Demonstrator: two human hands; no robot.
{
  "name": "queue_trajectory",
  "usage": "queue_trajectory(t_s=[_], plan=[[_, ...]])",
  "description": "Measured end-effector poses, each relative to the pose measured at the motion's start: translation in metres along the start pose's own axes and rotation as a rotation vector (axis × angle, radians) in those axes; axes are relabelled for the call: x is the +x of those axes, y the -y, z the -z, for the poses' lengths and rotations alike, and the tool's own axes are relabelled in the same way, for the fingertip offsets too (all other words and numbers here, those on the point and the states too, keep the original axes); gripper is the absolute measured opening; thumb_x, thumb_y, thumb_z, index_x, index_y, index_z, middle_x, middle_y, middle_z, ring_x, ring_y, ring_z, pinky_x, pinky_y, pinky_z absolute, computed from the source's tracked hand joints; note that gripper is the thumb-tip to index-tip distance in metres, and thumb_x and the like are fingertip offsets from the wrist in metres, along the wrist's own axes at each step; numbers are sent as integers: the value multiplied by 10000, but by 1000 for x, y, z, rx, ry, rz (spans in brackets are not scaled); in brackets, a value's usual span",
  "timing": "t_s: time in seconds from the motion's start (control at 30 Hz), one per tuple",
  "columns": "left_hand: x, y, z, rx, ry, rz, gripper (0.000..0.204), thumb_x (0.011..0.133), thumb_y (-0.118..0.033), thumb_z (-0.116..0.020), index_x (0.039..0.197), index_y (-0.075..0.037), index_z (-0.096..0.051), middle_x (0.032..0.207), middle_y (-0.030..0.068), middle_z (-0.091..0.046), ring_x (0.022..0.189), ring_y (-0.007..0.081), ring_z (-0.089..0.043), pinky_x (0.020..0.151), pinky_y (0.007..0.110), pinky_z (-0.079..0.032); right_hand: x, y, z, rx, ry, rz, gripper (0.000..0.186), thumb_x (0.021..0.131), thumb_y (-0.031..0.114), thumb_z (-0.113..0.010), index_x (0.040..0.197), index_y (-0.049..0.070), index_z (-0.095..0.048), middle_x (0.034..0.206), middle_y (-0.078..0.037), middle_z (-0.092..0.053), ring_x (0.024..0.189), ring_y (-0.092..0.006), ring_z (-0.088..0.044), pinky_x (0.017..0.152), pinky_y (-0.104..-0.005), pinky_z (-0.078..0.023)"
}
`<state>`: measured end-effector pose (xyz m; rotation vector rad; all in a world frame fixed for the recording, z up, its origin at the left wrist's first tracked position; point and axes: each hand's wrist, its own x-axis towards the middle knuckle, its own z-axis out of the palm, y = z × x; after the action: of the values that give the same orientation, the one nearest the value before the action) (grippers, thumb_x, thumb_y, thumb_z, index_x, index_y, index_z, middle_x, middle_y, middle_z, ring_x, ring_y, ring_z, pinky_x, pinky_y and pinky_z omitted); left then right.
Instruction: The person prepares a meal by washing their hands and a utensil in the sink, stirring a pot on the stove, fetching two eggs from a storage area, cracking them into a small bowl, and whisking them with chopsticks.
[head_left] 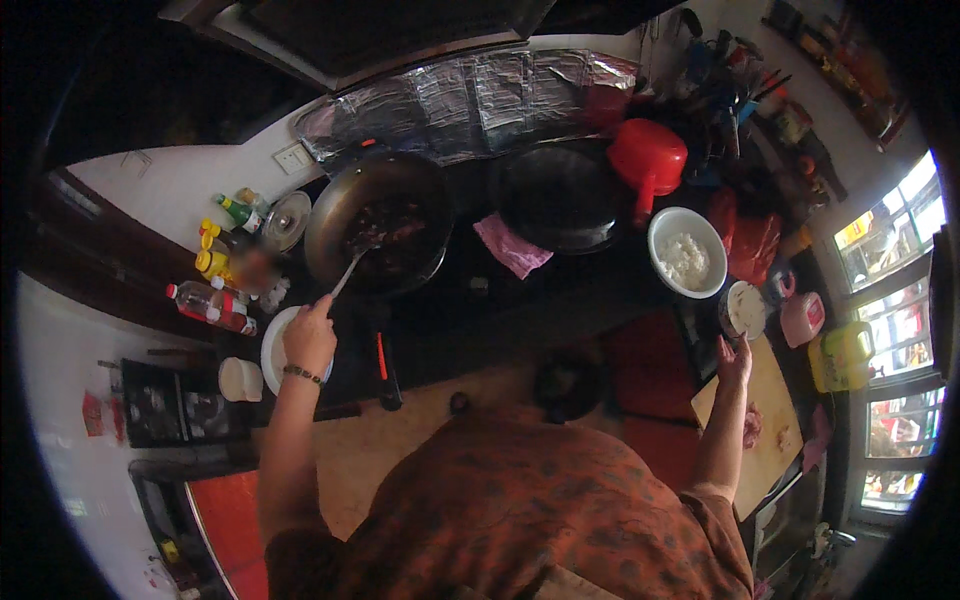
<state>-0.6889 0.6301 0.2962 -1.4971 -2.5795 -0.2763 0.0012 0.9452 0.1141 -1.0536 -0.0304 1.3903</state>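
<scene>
My left hand (311, 340) is closed around the handle of a metal cooking spatula (350, 270). The spatula reaches into a large wok (330, 215) on the stove at the left, where its head meets dark, glossy pieces of food (392, 228). Over on the right, my right hand (735, 358) has its thumb and fingers apart at the near edge of a small bowl (743, 308) with pale contents. Whether the fingers touch that bowl, I cannot tell. A white bowl of rice (686, 225) stands just beyond it.
A dark lidded pan (556, 200) sits right of the wok, with a pink cloth (512, 246) between. Bottles (212, 305) and a white plate (277, 350) line the left. A red ladle-shaped scoop (648, 160) is behind the rice; a cutting board (765, 420) with raw meat lies right.
</scene>
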Motion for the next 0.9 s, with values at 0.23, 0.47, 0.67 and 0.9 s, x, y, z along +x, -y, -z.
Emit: queue_trajectory(t_s=[0.23, 0.47, 0.67, 0.9], plan=[[-3, -2, 66, 0, 169, -56, 342, 807, -68, -595, 1146, -117, -613, 942, 177, -622, 850, 370, -600, 720, 451, -480, -62, -22, 65, 56, -86, -30, 634, 899, 202, -615, 1379, -7, -258, 1400, -293, -280, 1203, -420, -460, 919, -441, -520], [15, 20, 47, -69, 200, -149, 335, 803, -65, -584, 1132, -121, -619, 922, 169, -625, 857, 365, -600, 732, 449, -484, -98, -52, 81, -71, -172, -25, 497, 919, 186, -579, 1303, -8, -329, 1347, -285, -366, 1167, -400, -501, 898, -428, -536], [53, 47, 41, -102, 89, -152, 369, 827, -98, -594, 1194, -131, -573, 928, 165, -613, 868, 362, -603, 727, 453, -484, -133, -51, 57, -150, -142, 34, 447, 928, 183, -559, 1284, -12, -374, 1268, -258, -471, 1123, -369, -548, 882, -432, -539], [61, 42, 48, 119, 297, -171, 366, 817, -100, -600, 1181, -132, -580, 911, 153, -613, 857, 352, -608, 708, 456, -488, -154, -49, 57, -185, -159, 40, 304, 932, 195, -553, 1140, -11, -470, 1244, -232, -506, 1134, -346, -546, 911, -433, -516]])
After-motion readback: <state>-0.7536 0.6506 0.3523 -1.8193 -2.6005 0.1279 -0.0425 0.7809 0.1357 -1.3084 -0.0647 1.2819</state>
